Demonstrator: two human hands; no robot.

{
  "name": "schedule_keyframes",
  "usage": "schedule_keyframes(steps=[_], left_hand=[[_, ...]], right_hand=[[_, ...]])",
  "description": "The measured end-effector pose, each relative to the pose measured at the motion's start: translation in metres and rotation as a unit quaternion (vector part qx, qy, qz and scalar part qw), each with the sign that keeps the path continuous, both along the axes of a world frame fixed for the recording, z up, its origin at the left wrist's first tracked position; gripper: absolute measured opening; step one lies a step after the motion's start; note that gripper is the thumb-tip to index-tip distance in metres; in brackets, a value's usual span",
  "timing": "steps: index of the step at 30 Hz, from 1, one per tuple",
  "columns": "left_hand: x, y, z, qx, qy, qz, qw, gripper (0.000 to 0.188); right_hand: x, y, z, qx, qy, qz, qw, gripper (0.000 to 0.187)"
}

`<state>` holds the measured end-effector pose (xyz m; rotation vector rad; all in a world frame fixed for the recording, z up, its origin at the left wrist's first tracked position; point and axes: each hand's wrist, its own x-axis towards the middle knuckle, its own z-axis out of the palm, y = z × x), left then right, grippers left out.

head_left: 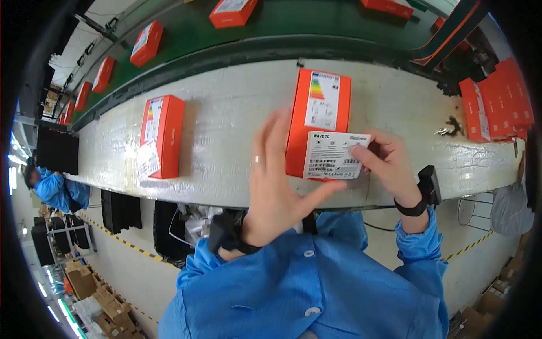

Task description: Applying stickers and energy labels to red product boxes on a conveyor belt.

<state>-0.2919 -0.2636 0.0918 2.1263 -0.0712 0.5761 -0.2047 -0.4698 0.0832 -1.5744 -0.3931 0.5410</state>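
A red box [298, 144] lies on the worktable in front of me, with an energy label [323, 107] on its upper face. Over its near end is a white printed label [333, 155], whose right part sticks out past the box edge. My right hand [389, 164] pinches that label at its right side between thumb and fingers. Beside the box's left edge, my left hand [276, 181] is spread, its thumb reaching toward the label's lower edge; the fingers are slightly blurred. Whether the thumb touches the label I cannot tell.
Another red box [169, 138] with a loose-looking white label [148, 159] on it stands to the left. Several red boxes [502, 101] are stacked at the far right. Beyond the table runs a green conveyor [186, 42] carrying red boxes. A person in blue [53, 189] is at the far left.
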Motion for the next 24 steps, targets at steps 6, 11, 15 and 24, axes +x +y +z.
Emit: schedule_keyframes(steps=[6, 11, 15, 24], left_hand=[[0.015, 0.017, 0.012, -0.368, 0.253, -0.202, 0.872, 0.025], [0.014, 0.021, 0.010, -0.333, 0.271, -0.193, 0.882, 0.018], [0.016, 0.024, 0.007, -0.328, 0.247, -0.199, 0.890, 0.018], [0.017, 0.024, 0.009, -0.281, 0.236, -0.199, 0.909, 0.024]], right_hand=[[-0.003, 0.006, 0.014, 0.080, 0.018, 0.049, 0.995, 0.012], [0.004, 0.003, 0.018, 0.073, 0.050, 0.066, 0.994, 0.011], [0.004, 0.000, 0.018, 0.043, 0.050, 0.064, 0.996, 0.012], [0.009, 0.001, 0.018, 0.040, 0.048, 0.079, 0.995, 0.013]])
